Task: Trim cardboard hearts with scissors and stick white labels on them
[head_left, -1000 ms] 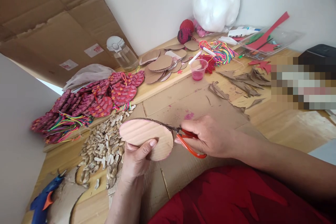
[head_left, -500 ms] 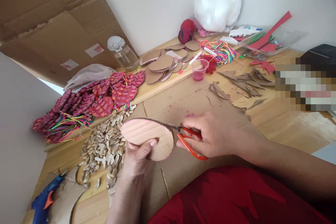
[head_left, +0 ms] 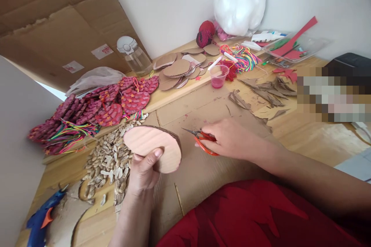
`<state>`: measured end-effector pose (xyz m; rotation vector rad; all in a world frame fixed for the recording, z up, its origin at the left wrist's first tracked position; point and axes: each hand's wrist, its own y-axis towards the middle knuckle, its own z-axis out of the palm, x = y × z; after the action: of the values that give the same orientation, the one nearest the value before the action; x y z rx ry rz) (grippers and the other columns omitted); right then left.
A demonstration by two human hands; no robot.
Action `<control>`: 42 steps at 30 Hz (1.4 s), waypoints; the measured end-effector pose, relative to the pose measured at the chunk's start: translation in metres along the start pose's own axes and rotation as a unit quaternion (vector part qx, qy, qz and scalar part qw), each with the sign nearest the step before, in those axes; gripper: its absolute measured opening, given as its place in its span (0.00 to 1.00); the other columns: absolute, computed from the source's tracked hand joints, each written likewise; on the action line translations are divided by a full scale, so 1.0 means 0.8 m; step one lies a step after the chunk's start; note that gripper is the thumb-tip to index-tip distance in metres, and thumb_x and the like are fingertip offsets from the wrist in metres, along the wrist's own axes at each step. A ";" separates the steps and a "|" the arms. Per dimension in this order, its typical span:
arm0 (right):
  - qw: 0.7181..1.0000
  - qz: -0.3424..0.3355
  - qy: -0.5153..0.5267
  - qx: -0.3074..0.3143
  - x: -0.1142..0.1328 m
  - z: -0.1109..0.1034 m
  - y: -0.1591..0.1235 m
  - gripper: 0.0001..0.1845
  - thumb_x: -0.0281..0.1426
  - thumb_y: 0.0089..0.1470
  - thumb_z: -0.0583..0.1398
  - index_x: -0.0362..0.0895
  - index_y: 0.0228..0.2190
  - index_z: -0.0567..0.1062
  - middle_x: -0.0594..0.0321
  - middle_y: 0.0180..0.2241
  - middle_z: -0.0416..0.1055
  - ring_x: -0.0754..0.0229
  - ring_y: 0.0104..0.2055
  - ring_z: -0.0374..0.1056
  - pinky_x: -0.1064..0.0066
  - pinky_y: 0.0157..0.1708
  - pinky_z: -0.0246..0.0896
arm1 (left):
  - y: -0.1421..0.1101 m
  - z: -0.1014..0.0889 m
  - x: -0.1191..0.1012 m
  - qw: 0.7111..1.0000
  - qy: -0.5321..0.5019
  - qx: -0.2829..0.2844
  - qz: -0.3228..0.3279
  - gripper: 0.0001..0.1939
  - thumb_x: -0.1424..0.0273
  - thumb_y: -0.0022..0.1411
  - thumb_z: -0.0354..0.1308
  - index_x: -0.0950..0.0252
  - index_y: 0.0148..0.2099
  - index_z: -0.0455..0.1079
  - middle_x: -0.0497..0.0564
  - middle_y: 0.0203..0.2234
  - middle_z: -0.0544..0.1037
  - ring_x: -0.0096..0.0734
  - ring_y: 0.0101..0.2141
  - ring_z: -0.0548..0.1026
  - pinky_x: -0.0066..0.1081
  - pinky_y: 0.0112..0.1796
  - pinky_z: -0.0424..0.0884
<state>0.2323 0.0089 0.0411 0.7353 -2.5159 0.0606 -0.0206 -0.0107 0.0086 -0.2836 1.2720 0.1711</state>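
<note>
My left hand (head_left: 146, 170) grips a rounded cardboard piece (head_left: 156, 142) by its lower edge, thumb on top and fingers hidden beneath. Its upper face is pale, with pinkish marks along the rim. To the right, my right hand (head_left: 228, 139) has its fingers in the orange handles of a pair of scissors (head_left: 203, 137). The dark blades look closed or almost so and point left, a short gap from the cardboard's edge. Under both hands lies a flat cardboard sheet (head_left: 199, 173).
Peanut shells (head_left: 107, 158) lie left, near a blue glue gun (head_left: 46, 216). Decorated red pieces (head_left: 116, 104), a bottle (head_left: 135, 56) and cut cardboard pieces (head_left: 176, 69) line the back. A plastic cup (head_left: 218, 77) with red liquid stands near cardboard scraps (head_left: 269, 90) and colourful cords (head_left: 245, 58).
The scissors have come away from the cardboard's edge, their blades now apart from it. The cardboard piece has shifted slightly left in my left hand.
</note>
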 end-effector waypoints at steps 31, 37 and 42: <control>0.830 0.080 0.533 -0.144 0.045 0.038 0.002 0.14 0.35 0.47 0.71 0.41 0.28 0.72 0.69 0.24 0.68 0.68 0.26 0.61 0.76 0.25 0.57 | -0.020 0.023 0.027 0.990 -0.043 0.113 -0.073 0.28 0.71 0.45 0.75 0.59 0.51 0.77 0.51 0.42 0.83 0.36 0.42 0.80 0.31 0.46 0.76; 0.808 0.077 0.565 -0.150 0.045 0.040 0.002 0.13 0.35 0.48 0.70 0.41 0.26 0.73 0.70 0.23 0.66 0.69 0.25 0.60 0.76 0.24 0.55 | -0.020 0.022 0.026 0.990 -0.044 0.108 -0.077 0.30 0.70 0.43 0.76 0.56 0.52 0.77 0.48 0.43 0.83 0.37 0.44 0.80 0.29 0.46 0.76; 0.781 0.075 0.604 -0.141 0.045 0.044 0.003 0.13 0.35 0.49 0.69 0.41 0.25 0.72 0.71 0.21 0.65 0.70 0.23 0.57 0.76 0.22 0.53 | -0.019 0.019 0.027 0.989 -0.049 0.112 -0.077 0.29 0.71 0.43 0.76 0.55 0.50 0.77 0.48 0.43 0.83 0.35 0.43 0.79 0.28 0.46 0.75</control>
<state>0.1892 -0.0130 0.0285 0.1992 -1.2717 0.1505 0.0036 -0.0212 -0.0064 -0.1761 1.1552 -0.0898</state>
